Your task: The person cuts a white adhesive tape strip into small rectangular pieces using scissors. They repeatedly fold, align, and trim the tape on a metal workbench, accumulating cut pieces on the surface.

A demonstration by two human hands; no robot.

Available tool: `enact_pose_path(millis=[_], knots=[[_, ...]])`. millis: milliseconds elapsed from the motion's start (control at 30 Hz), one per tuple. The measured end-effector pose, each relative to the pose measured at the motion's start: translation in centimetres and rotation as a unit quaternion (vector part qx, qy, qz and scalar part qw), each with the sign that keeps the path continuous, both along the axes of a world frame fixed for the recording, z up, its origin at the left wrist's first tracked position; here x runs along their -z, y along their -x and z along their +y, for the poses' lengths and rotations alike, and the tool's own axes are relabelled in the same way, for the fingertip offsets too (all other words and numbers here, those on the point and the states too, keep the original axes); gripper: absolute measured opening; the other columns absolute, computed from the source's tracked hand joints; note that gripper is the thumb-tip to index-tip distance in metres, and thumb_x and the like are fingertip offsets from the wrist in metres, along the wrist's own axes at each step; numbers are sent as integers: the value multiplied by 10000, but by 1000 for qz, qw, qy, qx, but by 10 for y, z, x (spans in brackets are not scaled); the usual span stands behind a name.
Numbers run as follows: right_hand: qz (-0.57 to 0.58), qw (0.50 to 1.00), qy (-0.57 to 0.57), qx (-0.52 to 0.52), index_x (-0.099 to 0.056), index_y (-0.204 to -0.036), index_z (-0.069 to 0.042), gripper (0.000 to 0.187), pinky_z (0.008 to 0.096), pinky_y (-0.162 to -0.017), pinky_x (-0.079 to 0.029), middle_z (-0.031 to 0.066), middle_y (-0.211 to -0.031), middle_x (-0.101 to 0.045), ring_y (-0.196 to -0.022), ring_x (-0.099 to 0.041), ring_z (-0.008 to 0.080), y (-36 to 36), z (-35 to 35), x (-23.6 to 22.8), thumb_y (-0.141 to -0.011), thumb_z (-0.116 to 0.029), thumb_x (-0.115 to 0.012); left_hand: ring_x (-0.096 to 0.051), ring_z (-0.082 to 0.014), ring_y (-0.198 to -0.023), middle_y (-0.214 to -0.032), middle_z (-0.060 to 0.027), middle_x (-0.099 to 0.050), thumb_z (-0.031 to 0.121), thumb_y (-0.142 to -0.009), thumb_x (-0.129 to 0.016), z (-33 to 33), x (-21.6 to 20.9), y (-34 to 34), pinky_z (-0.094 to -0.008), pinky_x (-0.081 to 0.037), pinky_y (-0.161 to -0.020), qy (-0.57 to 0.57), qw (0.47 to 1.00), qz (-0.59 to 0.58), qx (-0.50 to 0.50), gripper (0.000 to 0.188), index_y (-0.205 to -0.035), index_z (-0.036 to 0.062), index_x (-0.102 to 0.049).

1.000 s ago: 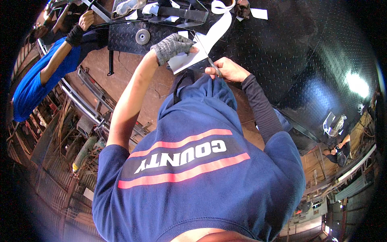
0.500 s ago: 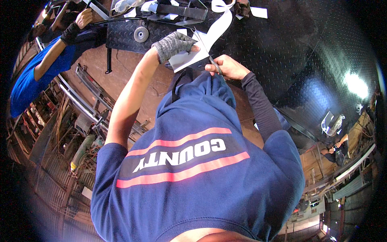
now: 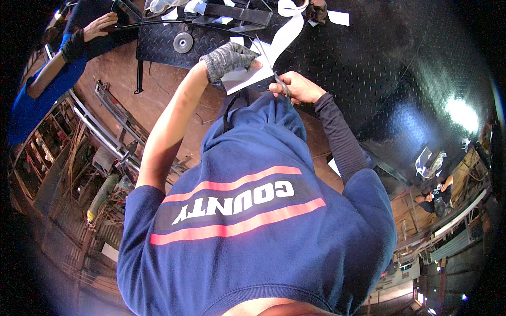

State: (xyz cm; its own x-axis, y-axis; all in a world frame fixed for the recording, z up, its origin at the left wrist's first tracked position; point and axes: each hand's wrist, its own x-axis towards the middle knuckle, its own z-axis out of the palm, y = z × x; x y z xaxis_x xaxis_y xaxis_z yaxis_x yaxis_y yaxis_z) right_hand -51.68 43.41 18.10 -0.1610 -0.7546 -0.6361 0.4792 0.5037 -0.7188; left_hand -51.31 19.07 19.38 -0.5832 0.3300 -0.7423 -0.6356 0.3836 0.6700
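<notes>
- A person in a blue hooded sweatshirt (image 3: 253,226) bends over a black tread-plate work table (image 3: 400,68), cutting a white sheet (image 3: 243,79) with a pair of scissors (image 3: 275,79).
- The left hand (image 3: 232,59), in a grey knitted fingerless glove, is clamped on the sheet's upper edge, thumb and fingers pinching it just above the table's near rim.
- The right hand (image 3: 299,88), bare below a dark sleeve, is closed through the scissor handles; the blades point up and away into the sheet.
- Against the views of a second and half a second ago, little has shifted: both hands keep the same hold and the sheet hangs in the same place, so the cut looks under way rather than finished.
- A long white strip (image 3: 289,31) curls up from the sheet toward the far side of the table, and that reads as the piece already trimmed free.
- Loose white offcuts (image 3: 337,18) lie among dark metal bars (image 3: 240,13) near the far edge, beside a round metal disc (image 3: 183,42).
- At upper left, a second person's hand (image 3: 100,26), wearing a dark wrist wrap, rests at the table's corner, well apart from the cutting.
</notes>
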Motion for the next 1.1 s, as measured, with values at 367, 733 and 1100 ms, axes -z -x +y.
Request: enact_pose_path(millis=[367,733,1100], knots=[[17,1000,3,-10,-616,-715,-45,563,224,-411,-349,-32,-561,-468,-460,-422,63,1,-2,4,-737,-607,-593,-534,-92,-711,-765,-35,-639,306,-709,-732,0,-9,0,-251,-439,-674,-15,1000,4,-4,370,-912,3,-668],[42,999,22,-10,-660,-802,-35,538,224,-484,-356,-31,-603,-486,-544,-441,54,5,-6,0,-750,-568,-610,-533,-87,-679,-734,-25,-636,332,-701,-741,-4,-8,-3,-259,-437,-633,-7,1000,8,-5,362,-856,11,-675],[51,998,26,-12,-666,-876,9,513,255,-618,-425,-4,-692,-587,-673,-508,75,11,-11,-6,-750,-488,-654,-461,-70,-608,-627,19,-536,341,-747,-688,-2,-11,-5,-254,-390,-581,-10,1000,26,-5,313,-706,37,-625]])
